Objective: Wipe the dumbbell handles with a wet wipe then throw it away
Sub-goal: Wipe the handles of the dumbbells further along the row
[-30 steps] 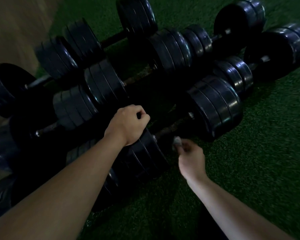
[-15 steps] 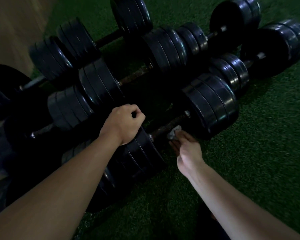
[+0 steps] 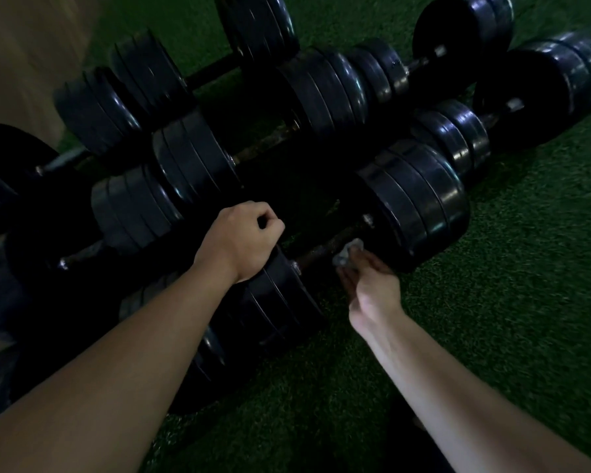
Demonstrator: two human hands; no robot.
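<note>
Several black plate dumbbells lie side by side on green turf. The nearest dumbbell has a dark, rusty handle (image 3: 325, 249) between its near plates (image 3: 280, 298) and its far plates (image 3: 413, 203). My right hand (image 3: 369, 285) pinches a small crumpled grey wet wipe (image 3: 347, 254) and holds it against the right part of that handle, close to the far plates. My left hand (image 3: 243, 240) rests as a curled fist on top of the near plates, and what its fingers grip is hidden.
More dumbbells (image 3: 321, 83) fill the area behind and to the left, their plates touching. Green turf (image 3: 509, 302) spreads to the right and below. A tan floor strip (image 3: 21, 56) runs along the upper left.
My right hand has lifted the wipe from below the handle up onto it and slid it toward the far plates. My left hand has stayed on the near plates.
</note>
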